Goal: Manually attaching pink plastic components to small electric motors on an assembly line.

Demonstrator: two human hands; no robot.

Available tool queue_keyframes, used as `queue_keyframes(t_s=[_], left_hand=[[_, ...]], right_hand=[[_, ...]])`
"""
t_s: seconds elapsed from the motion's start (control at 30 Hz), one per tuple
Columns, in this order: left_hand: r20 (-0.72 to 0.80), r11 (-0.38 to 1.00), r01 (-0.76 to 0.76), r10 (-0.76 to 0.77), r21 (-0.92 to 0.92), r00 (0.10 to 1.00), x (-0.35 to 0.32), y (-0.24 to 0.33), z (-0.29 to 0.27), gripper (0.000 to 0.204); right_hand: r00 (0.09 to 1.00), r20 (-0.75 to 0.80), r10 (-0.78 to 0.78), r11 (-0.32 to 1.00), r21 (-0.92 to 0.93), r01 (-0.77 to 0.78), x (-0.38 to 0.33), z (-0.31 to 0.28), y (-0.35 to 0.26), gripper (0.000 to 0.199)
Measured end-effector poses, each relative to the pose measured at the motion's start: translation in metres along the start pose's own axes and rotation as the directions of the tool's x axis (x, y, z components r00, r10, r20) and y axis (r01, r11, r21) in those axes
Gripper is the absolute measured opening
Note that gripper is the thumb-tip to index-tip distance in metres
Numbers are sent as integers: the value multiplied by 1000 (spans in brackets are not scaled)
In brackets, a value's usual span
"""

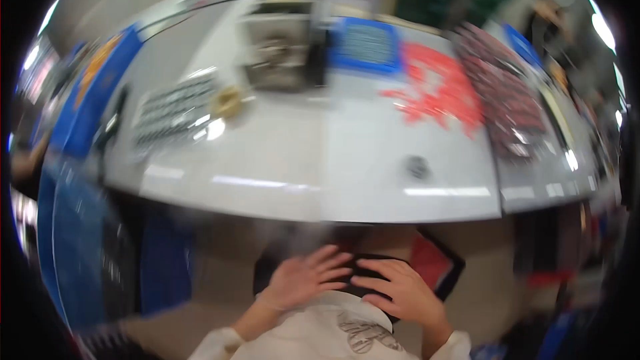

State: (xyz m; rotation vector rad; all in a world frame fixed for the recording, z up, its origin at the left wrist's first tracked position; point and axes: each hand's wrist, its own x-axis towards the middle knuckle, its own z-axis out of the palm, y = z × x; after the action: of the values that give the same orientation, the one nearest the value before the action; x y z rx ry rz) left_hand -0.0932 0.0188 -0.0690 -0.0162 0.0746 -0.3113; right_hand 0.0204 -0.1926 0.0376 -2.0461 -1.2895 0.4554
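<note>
Red pieces [460, 97] beside blue tray [368, 68], table edge [400, 217] beyond both hands [303, 281] [401, 290]

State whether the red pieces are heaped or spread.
Spread: the red pieces lie scattered across the white tabletop, with white gaps between them.

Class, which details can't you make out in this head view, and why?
In the head view:
Small dark item on the table: blur hides what it is.
Red pieces: blur hides their exact number.
Grey container: blur hides what's inside.
Right hand: palm faces away.
Left sleeve: cut off by the lower edge.
</note>
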Motion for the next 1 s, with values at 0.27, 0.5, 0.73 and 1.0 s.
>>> queue_keyframes(t_s=[0.27,0.5,0.73,1.0], left_hand=[[-130,945,-35,81,325,988,27,-1,-12,48],[-116,911,113,-72,396,991,43,-21,-8,48],[-184,910,72,5,408,983,34,-15,-20,45],[-308,922,146,-30,359,951,67,-50,12,36]], right_hand=[[359,-703,-614,200,301,932,-38,-121,-77,20],[416,-471,-778,155,498,853,-70,-119,-86,17],[259,-416,-872,-55,607,793,-69,-100,-45,30],[837,-545,-46,986,109,125,-12,44,14,35]])
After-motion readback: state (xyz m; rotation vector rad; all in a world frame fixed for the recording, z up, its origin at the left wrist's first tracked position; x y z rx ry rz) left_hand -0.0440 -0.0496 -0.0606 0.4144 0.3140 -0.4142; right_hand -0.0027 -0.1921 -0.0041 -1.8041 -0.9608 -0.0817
